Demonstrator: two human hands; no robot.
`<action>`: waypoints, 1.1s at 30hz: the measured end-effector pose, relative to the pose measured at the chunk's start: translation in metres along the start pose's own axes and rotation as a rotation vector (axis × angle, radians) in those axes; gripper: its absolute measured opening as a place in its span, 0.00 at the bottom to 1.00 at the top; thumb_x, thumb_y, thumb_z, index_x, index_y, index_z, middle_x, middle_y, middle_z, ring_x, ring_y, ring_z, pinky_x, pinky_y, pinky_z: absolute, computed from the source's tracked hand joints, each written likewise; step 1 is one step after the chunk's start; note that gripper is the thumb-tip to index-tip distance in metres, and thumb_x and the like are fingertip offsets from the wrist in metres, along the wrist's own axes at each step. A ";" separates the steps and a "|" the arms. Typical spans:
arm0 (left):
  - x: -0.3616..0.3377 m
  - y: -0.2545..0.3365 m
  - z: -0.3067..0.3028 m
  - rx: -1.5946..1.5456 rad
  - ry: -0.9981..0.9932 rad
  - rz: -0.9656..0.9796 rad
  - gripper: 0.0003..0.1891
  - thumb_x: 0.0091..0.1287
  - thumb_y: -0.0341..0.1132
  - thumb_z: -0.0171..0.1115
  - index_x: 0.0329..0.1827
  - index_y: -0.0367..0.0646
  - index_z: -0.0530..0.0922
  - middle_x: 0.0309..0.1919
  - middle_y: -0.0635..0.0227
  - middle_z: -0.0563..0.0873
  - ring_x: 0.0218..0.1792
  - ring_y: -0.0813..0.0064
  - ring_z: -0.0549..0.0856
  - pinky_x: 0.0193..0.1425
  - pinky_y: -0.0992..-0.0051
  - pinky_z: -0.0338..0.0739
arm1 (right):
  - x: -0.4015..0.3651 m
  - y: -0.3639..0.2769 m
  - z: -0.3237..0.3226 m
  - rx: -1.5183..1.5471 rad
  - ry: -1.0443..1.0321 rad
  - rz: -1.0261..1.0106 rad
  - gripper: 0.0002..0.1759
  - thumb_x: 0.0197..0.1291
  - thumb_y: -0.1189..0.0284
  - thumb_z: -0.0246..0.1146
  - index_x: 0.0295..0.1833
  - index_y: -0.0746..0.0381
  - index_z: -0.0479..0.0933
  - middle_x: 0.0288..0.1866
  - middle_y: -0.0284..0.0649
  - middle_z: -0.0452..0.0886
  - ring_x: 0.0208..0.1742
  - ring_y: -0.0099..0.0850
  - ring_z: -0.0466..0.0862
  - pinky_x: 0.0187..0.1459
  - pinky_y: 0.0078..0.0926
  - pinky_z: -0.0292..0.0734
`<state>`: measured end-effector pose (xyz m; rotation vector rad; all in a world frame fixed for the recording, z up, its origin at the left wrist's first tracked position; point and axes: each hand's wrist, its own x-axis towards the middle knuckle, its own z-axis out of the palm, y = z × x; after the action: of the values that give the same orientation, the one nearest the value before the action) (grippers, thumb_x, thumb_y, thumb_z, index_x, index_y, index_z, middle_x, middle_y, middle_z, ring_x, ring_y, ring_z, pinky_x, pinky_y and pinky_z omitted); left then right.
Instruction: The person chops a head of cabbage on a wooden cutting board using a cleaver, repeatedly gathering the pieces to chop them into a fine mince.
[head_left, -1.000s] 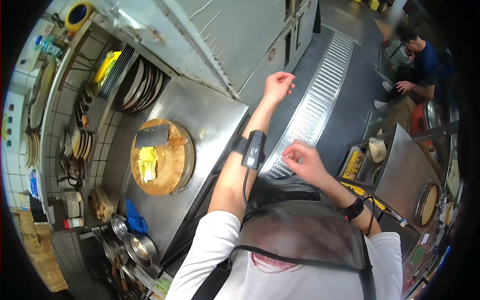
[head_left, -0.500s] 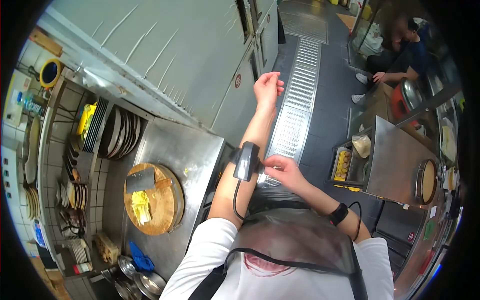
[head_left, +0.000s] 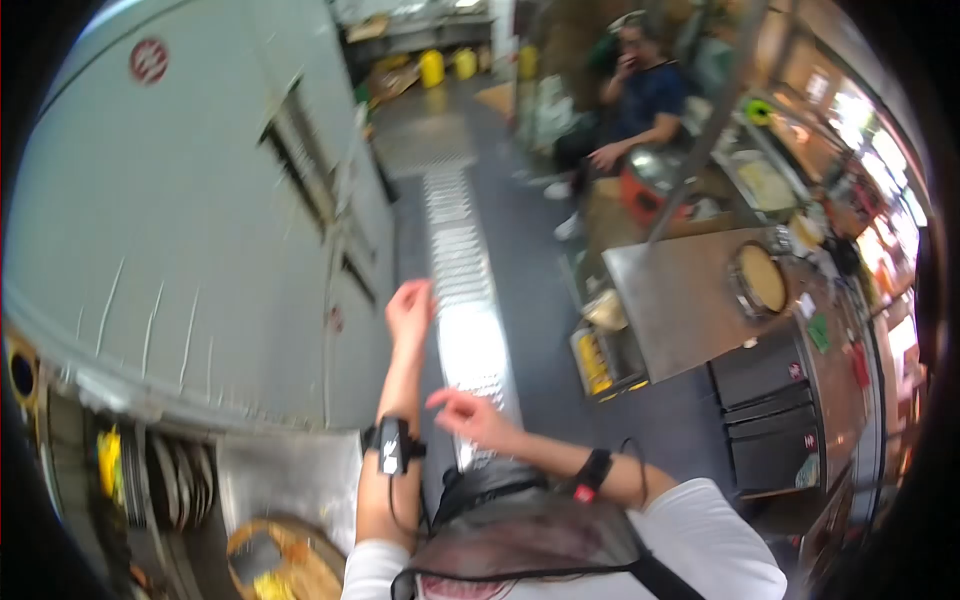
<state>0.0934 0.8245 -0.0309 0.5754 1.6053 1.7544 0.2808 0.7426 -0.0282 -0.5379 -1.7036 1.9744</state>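
- Left hand [head_left: 410, 310], curled, grip too blurred to tell, and right hand [head_left: 476, 419], fingers loosely parted, hang apart.
- Black device [head_left: 394, 447], strapped to the left forearm [head_left: 399, 375], could shift if its cable [head_left: 391, 508] snags.

White short sleeves [head_left: 715, 535] — black forearm straps [head_left: 594, 473], sheer dark apron [head_left: 530, 545]

Left of you: grey cabinet [head_left: 200, 230], round red sticker [head_left: 149, 61] on it. Ahead of you, metal grating [head_left: 460, 260] crosses dark floor [head_left: 545, 330]; two yellow containers [head_left: 431, 68] farther off.
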 end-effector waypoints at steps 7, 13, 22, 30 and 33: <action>0.007 0.011 0.007 0.058 -0.027 0.001 0.06 0.70 0.33 0.59 0.43 0.43 0.82 0.24 0.74 0.81 0.20 0.86 0.75 0.24 0.85 0.67 | -0.006 0.036 0.019 -0.025 -0.164 0.052 0.11 0.61 0.74 0.65 0.49 0.63 0.78 0.28 0.29 0.77 0.30 0.15 0.74 0.34 0.17 0.72; 0.005 0.015 0.009 0.001 -0.041 0.021 0.07 0.72 0.33 0.56 0.44 0.44 0.82 0.24 0.75 0.81 0.21 0.87 0.75 0.26 0.85 0.69 | -0.001 0.039 0.019 0.280 -0.201 0.211 0.10 0.65 0.72 0.62 0.49 0.65 0.79 0.35 0.32 0.81 0.36 0.18 0.78 0.40 0.18 0.75; -0.056 0.020 0.066 -0.008 -0.408 -0.034 0.07 0.71 0.33 0.57 0.43 0.43 0.82 0.25 0.73 0.81 0.24 0.86 0.76 0.28 0.83 0.70 | 0.011 0.043 -0.004 0.668 -0.480 0.568 0.09 0.68 0.73 0.56 0.49 0.64 0.76 0.38 0.35 0.80 0.37 0.24 0.81 0.40 0.21 0.77; -0.091 0.048 0.089 -0.025 -0.550 -0.052 0.07 0.72 0.32 0.56 0.45 0.41 0.81 0.26 0.73 0.81 0.25 0.86 0.76 0.30 0.83 0.70 | 0.011 0.035 -0.004 0.472 -0.713 0.598 0.10 0.62 0.79 0.61 0.48 0.67 0.75 0.38 0.39 0.81 0.37 0.28 0.82 0.39 0.26 0.79; -0.095 0.050 0.094 -0.022 -0.580 -0.015 0.07 0.72 0.32 0.56 0.45 0.41 0.81 0.25 0.73 0.81 0.25 0.86 0.76 0.31 0.83 0.71 | 0.009 0.034 0.001 0.593 -0.688 0.614 0.10 0.63 0.78 0.60 0.49 0.67 0.74 0.39 0.40 0.81 0.38 0.28 0.82 0.39 0.27 0.79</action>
<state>0.2156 0.8188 0.0432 0.9541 1.1758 1.4130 0.2693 0.7435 -0.0618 -0.1628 -1.2157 3.2293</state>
